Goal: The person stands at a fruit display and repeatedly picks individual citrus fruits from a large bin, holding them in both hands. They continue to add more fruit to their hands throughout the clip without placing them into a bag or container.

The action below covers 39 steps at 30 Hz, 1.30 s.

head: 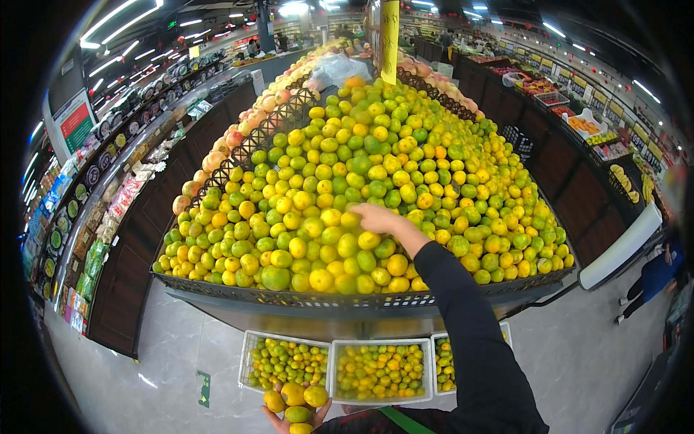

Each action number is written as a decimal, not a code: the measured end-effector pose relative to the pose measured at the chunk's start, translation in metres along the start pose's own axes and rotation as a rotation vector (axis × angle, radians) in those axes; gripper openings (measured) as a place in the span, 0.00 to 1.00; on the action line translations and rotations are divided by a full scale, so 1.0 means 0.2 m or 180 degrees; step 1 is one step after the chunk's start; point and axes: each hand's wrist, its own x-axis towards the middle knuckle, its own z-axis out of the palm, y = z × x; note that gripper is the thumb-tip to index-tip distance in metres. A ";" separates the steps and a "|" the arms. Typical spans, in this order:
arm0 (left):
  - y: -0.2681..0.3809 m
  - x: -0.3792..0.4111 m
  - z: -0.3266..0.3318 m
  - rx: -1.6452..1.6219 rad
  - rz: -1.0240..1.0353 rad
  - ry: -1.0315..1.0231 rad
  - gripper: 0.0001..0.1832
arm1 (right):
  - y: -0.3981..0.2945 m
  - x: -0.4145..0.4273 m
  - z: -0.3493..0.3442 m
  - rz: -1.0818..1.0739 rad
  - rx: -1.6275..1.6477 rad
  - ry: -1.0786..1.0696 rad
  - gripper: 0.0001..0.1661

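Note:
A large sloping heap of green and yellow mandarins (325, 190) fills the display before me, edged by a black plastic basket rim (347, 299). My right hand (379, 218), in a dark sleeve, reaches onto the middle of the heap; its fingertips touch a yellow mandarin (350, 219), and whether they grip it cannot be told. Low in the picture, my left hand (321, 415) is palm up and cradles several yellow-green mandarins (293, 394), above a white crate's near edge.
White plastic crates (332, 374) of mandarins stand on the floor below the display. Apples (234, 139) lie behind a black lattice divider (238, 157). A clear plastic bag (339, 70) rests near the top. A person in blue (659, 271) is at the far right.

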 end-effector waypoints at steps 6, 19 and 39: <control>-0.06 0.00 0.14 0.0336 0.0093 0.0192 0.36 | 0.27 -0.10 -0.17 0.0704 -0.1459 0.1398 0.25; -0.08 0.05 0.01 0.0166 0.0052 0.0069 0.40 | 0.84 -0.28 -0.21 0.1174 -0.0637 0.1216 0.46; -0.32 -0.10 0.16 0.0240 0.0403 0.0180 0.36 | 0.99 -0.84 -0.51 0.2651 -0.1839 0.0953 0.20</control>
